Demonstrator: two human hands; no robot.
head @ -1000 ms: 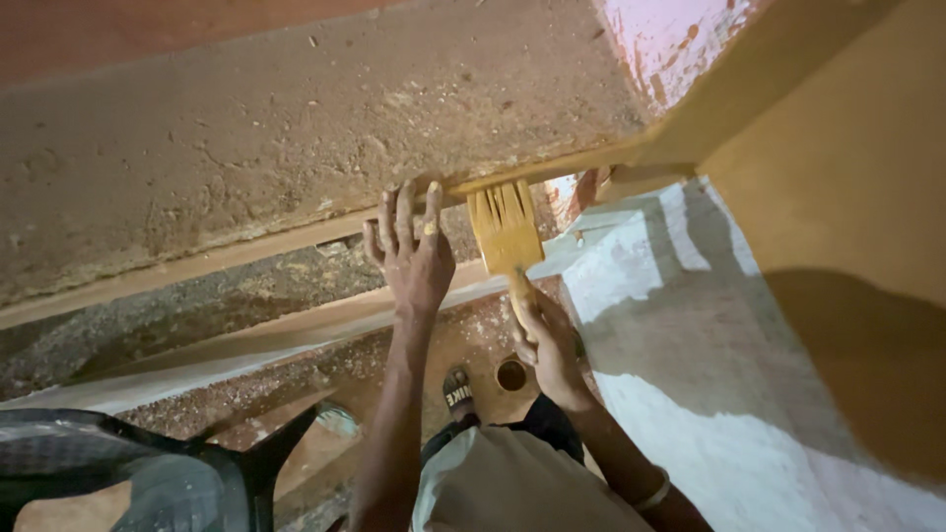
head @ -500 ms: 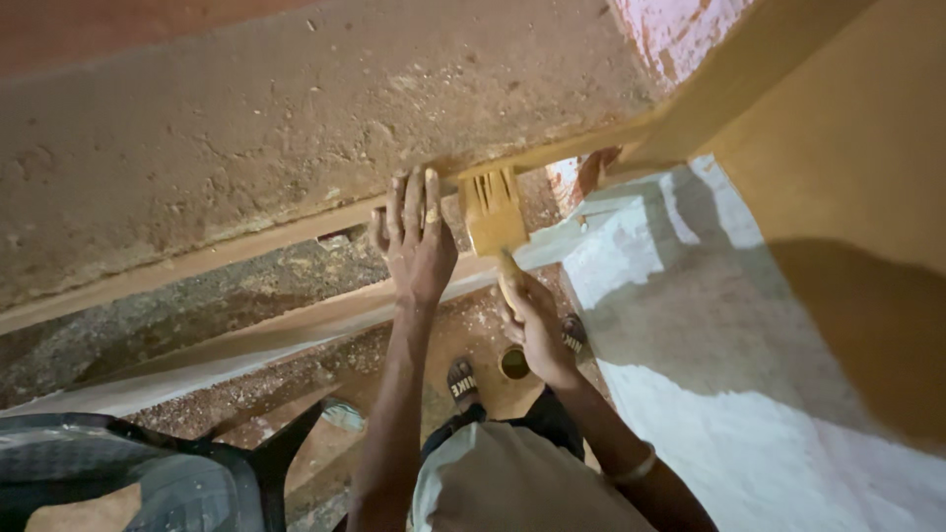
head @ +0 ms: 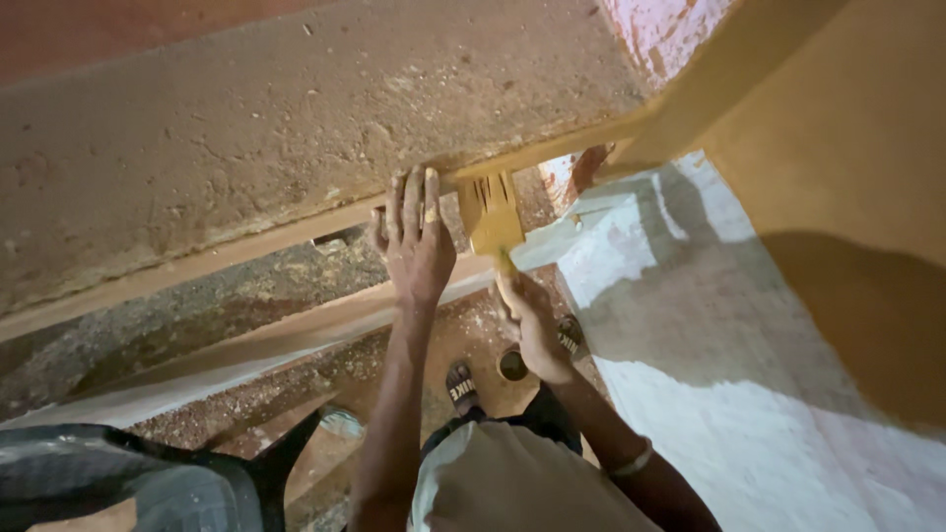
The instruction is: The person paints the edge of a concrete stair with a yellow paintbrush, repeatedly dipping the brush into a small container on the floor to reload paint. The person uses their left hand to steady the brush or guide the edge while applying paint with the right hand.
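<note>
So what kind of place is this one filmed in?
Probably a building under painting or renovation. The right hand works a wide paintbrush along a yellow-painted edge, the left hand braces on a rough concrete beam, and bare white wall is only partly coated.

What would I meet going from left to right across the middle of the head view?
Dark plastic sheet → rough concrete ledge → left hand flat against the ledge's edge → yellow paintbrush → right hand holding the brush's handle → white painted wall → yellow painted wall.
</note>
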